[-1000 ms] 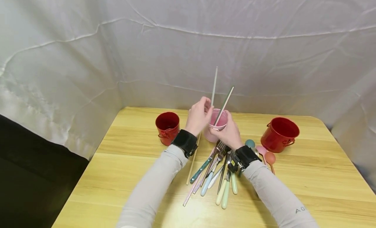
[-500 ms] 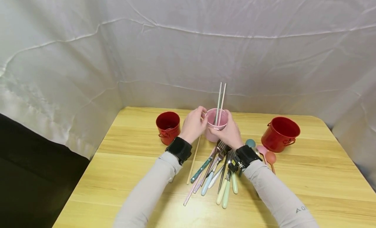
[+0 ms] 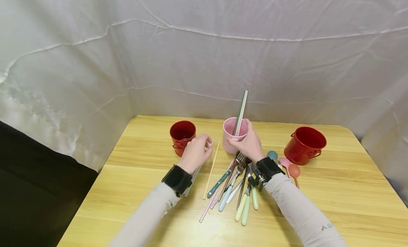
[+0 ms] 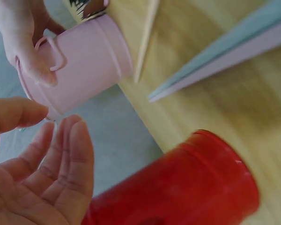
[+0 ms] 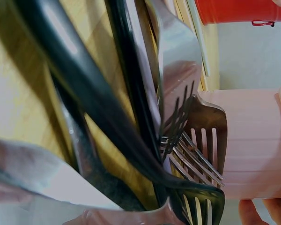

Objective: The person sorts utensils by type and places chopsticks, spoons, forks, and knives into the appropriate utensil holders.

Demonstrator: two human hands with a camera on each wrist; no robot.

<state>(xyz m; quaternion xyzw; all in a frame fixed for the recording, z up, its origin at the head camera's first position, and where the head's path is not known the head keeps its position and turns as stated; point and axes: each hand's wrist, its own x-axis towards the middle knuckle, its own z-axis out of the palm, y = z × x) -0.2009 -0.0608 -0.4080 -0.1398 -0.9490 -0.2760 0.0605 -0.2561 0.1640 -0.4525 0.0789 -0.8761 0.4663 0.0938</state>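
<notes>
My right hand (image 3: 248, 144) grips the pink bucket (image 3: 227, 145) at its rim, thumb in front. Several green and whitish chopsticks (image 3: 241, 110) lean together inside it, their upper ends well above the rim. My left hand (image 3: 195, 153) is between the pink bucket and the left red bucket (image 3: 182, 134), over the table. In the left wrist view its fingers (image 4: 79, 150) are loosely bent, thumb apart from them, with nothing held. A pair of chopsticks (image 4: 215, 61), one teal and one pink, lies beneath that wrist. A lone wooden chopstick (image 3: 211, 172) lies just right of the left hand.
A heap of forks (image 5: 178, 70) and knives with coloured handles (image 3: 244, 213) lies before the pink bucket. Pink chopsticks (image 3: 208, 211) lie at its left. Several spoons (image 3: 294, 171) lie right of it, near another red bucket (image 3: 304, 146). A pale cloth (image 3: 204, 63) hangs behind the table.
My left hand let go of a pale chopstick, which dropped into the pink bucket beside the others, then moved left and toward me. My right hand stayed on the bucket.
</notes>
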